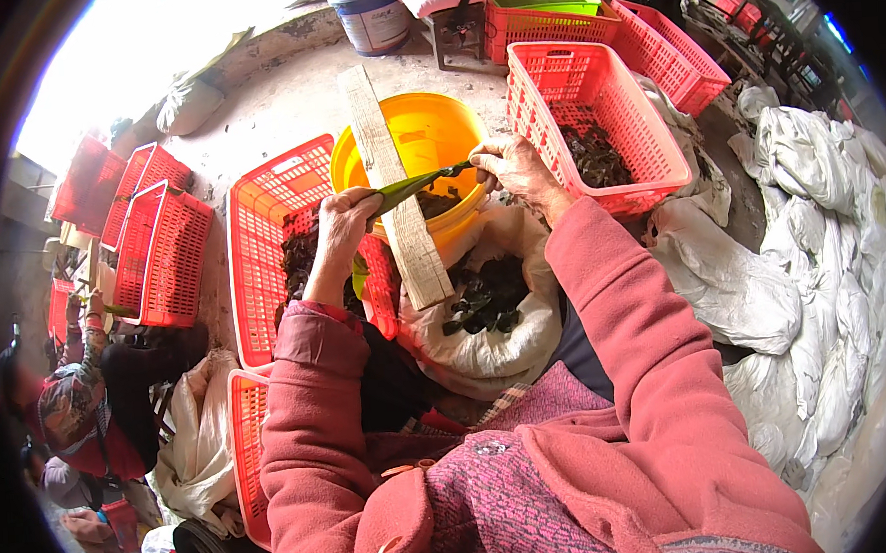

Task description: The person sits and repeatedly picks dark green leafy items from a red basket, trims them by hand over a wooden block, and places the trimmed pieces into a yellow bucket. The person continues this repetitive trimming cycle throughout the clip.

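A long dark green strip of what looks like kelp is stretched between my two hands. My left hand grips its wider end, and my right hand pinches the narrow, twisted end. Beneath the strip a wooden plank lies across a yellow plastic bucket with dark scraps inside. Nearer to me stands an open white woven sack holding dark green pieces. To the left of the bucket, a red plastic crate contains dark, leafy material, partly hidden by my left arm.
Right of the bucket stands another red crate with dark scraps. White sacks are heaped at the right. More crates and another person are at the left. A blue-and-white bucket and a small stool stand farther back.
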A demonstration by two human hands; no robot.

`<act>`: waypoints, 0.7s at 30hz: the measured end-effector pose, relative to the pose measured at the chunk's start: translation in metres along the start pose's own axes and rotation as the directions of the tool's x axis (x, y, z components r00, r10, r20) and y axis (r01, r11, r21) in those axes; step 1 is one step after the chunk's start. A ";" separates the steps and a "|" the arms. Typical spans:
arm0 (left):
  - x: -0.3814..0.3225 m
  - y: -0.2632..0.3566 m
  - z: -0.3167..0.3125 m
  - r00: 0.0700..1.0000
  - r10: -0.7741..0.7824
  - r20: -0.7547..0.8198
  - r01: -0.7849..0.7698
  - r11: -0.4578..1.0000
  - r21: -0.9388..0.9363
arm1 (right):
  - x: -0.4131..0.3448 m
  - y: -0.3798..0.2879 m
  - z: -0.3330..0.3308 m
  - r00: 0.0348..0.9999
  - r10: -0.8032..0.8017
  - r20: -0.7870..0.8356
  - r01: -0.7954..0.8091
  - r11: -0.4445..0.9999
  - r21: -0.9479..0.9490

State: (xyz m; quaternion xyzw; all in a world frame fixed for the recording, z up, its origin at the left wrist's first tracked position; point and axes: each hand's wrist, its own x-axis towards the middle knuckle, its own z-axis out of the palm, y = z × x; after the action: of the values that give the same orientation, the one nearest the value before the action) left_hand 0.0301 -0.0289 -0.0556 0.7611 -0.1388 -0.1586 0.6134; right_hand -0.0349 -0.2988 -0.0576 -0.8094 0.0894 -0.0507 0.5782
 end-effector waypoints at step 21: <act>0.036 -0.044 -0.044 0.958 -0.030 -0.287 -0.014 0.989 -0.148 | 0.036 0.055 -0.023 0.996 0.084 0.007 -0.084 0.993 0.088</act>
State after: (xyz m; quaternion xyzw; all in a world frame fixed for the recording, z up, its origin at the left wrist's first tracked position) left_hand 0.0822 0.0046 -0.0925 0.7287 -0.0327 -0.0584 0.6816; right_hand -0.0083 -0.3452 -0.1023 -0.7786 0.1201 -0.0286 0.6153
